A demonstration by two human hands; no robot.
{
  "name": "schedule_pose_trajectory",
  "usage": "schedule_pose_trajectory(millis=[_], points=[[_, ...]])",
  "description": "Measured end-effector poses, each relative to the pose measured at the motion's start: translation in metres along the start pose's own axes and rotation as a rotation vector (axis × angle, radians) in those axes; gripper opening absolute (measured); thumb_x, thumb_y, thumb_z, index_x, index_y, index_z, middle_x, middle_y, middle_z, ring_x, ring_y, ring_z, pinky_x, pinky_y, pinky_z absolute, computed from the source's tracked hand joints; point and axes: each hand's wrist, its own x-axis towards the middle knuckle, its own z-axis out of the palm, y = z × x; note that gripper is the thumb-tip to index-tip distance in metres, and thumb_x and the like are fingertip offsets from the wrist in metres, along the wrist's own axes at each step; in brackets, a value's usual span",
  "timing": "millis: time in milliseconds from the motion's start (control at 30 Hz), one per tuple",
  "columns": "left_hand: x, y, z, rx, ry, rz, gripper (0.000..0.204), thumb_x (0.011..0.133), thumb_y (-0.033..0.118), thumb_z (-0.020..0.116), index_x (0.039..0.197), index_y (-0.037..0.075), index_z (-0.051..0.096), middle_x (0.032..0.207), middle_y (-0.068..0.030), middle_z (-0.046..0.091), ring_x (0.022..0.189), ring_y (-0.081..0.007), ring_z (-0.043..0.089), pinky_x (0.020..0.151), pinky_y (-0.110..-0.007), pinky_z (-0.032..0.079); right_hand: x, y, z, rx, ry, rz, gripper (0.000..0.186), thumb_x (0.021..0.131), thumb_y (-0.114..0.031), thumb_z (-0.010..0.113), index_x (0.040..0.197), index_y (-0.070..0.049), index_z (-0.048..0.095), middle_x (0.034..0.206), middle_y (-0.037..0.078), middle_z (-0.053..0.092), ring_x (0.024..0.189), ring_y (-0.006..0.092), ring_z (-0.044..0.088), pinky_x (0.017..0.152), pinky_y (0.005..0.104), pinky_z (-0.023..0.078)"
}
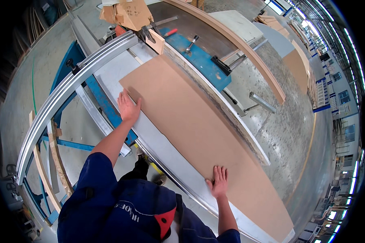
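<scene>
A long brown fibreboard panel lies flat on the light metal table of a panel saw. At its near edge, toward the far left end, my left hand rests with fingers stretched and thumb apart. My right hand lies farther right along the same edge, its fingers extended on the board's surface. Neither hand is wrapped round anything. The panel's far long side runs beside a worn, pale-edged strip. Its far left end is near a small wooden block by the blade guard covered with cardboard.
A curved-looking aluminium fence with a black knob crosses on the left above a blue frame. Beyond the panel are a blue machine bed, a metal roller and a long wooden strip. Stacked boards stand farther right.
</scene>
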Motion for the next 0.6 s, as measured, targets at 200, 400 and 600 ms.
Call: schedule_pose_trajectory(millis=[200, 400, 600], points=[[0.007, -0.021, 0.016, 0.043, 0.092, 0.177, 0.07, 0.1, 0.034, 0.065, 0.156, -0.001, 0.042, 0.157, -0.0218, 0.051, 0.152, -0.036, 0.04, 0.129, -0.049, 0.026, 0.0, 0.002, 0.004, 0.007, 0.019, -0.024, 0.081, 0.094, -0.05, 0.069, 0.156, -0.004, 0.046, 0.157, 0.018, 0.05, 0.151, 0.0427, 0.037, 0.129, 0.0581, 0.021], [0.018, -0.025, 0.017, 0.07, 0.075, 0.195, 0.064, 0.102, 0.036, 0.061, 0.152, -0.001, 0.049, 0.159, -0.0196, 0.05, 0.153, -0.0327, 0.04, 0.128, -0.048, 0.027, -0.022, 0.02, -0.001, 0.05, 0.049, -0.026, 0.08, 0.092, -0.043, 0.076, 0.156, -0.005, 0.047, 0.155, 0.018, 0.053, 0.149, 0.0403, 0.044, 0.127, 0.0575, 0.027], [0.018, -0.03, 0.016, 0.084, 0.079, 0.242, 0.059, 0.103, 0.036, 0.061, 0.148, -0.001, 0.054, 0.155, -0.0219, 0.053, 0.151, -0.0358, 0.042, 0.126, -0.049, 0.029, -0.044, 0.048, 0.0, 0.032, -0.024, -0.035, 0.08, 0.092, -0.044, 0.075, 0.156, -0.005, 0.047, 0.156, 0.017, 0.052, 0.148, 0.0424, 0.044, 0.126, 0.0579, 0.029]])
